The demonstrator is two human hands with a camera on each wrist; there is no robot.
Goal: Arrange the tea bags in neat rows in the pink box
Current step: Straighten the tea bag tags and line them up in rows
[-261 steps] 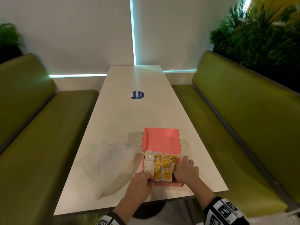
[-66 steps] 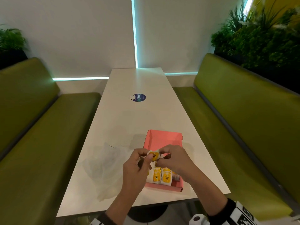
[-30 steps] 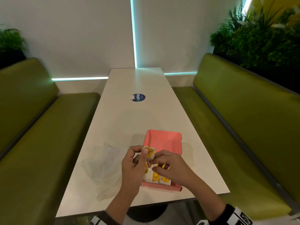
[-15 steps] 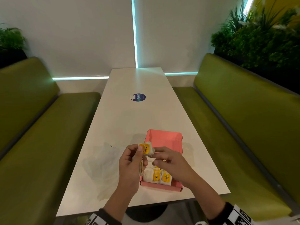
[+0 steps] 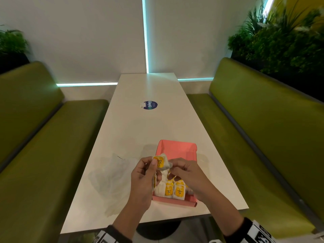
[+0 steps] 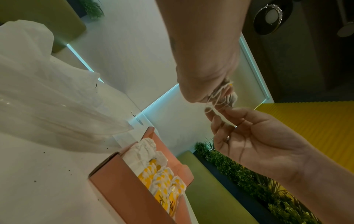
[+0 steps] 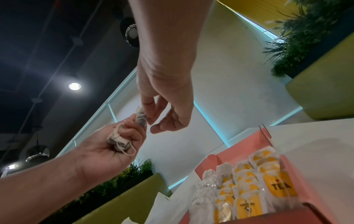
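Hands meet above the pink box (image 5: 177, 148): the left hand (image 5: 142, 183) pinches a tea bag (image 5: 161, 162) and curls round another, the right hand (image 5: 185, 174) nips its string. Below, tea bags in rows (image 5: 172, 190) fill the box's near part. A plastic bag (image 5: 112, 179) lies just left; the table (image 5: 149, 127) stretches bare beyond.

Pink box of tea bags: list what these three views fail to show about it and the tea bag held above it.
- Head view: the left hand and right hand cover much of the pink cardboard box, so its rows cannot be counted.
- Right wrist view: the bottom edge cuts off the box's near end.
- Left wrist view: the left hand hides most of the held yellow-and-white tea bag.
- Head view: the tea bag's print is too small to read.
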